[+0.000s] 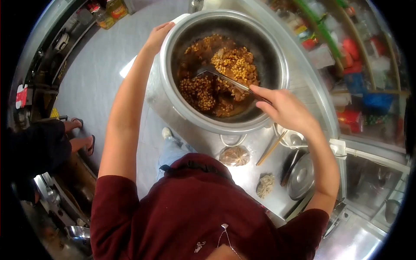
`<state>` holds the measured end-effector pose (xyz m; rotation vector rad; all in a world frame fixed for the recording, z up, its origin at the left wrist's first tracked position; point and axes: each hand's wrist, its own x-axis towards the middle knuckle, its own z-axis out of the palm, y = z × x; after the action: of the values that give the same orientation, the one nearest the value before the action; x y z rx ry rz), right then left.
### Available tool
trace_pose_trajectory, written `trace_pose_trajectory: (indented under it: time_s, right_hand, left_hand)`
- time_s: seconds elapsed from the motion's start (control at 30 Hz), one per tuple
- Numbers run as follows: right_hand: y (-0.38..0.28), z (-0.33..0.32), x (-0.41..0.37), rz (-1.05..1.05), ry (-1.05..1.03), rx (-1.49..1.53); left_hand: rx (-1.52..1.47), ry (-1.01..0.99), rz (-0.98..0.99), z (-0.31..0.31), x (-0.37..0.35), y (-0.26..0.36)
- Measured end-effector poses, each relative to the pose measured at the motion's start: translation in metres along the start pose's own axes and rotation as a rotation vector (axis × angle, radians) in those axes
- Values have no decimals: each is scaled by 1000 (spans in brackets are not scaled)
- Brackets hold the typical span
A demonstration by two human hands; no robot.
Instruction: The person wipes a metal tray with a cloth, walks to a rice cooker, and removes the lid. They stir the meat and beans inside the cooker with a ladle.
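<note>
Top-down view over the shoulders of a person in a dark red shirt, standing at a steel counter [255,171].

A large steel pot [277,65] fills the upper ctr of the frame. It holds brown stew w/ beans [234,65], heaped toward the pot's upper right, w/ darker liquid at lower left.

L hand [158,37], upper left of ctr, has its fingers curled over the pot's rim, pressed on it. R hand [284,108], right of ctr, is closed round the handle of a metal ladle [216,77], index finger laid along it. The ladle's flat head sits in the stew near the pot's middle.

On the counter below the pot are a clear bag of food [234,156], chopsticks [271,148], a small pale bundle [265,185] and a round metal lid [301,175]. Oil bottles [110,11] stand at upper left. Another person's sandalled feet [80,134] show at the left edge.

Judgement: the step looks like turning or scooping the stew. To do it well:
- Hold the rim firmly w/ the L hand so the pot doesn't shift or tip.
- Slide the ladle head under the heap, not through the top, and draw it toward the wetter side.
- Hold the R wrist above the rim, away from the pot's inner wall, which is prob. hot.
- Move slowly so nothing slops over the near edge.
</note>
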<state>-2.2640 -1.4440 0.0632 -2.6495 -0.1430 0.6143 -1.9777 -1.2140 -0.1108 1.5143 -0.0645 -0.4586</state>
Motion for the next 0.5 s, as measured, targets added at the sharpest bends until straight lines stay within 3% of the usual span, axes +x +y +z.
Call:
trace_pose_trajectory:
  time_s: [0.07, 0.13, 0.2, 0.27, 0.3, 0.4, 0.5]
  right_hand:
    - [-2, 14, 11, -47, -26, -46]
    - [-25, 14, 20, 72, -122, -33]
    - [-16, 19, 24, -105, 72, 44]
    - [-15, -3, 16, 45, -42, 81]
    - [-15, -10, 10, 14, -5, 43]
    - [-29, -2, 14, 137, -202, -131]
    - [-26, 17, 20, 42, -76, -69]
  left_hand:
    - [-7, -3, -9, -3, 3, -1]
    - [-8, -18, -8, 0, 2, 1]
    - [-6, -32, 4, -1, 0, 2]
    - [31, -16, -7, -1, 1, 3]
    - [44, -4, -13, -1, 2, 2]
    - [50, -37, -7, -3, 1, 2]
    - [54, -16, -15, -5, 6, -1]
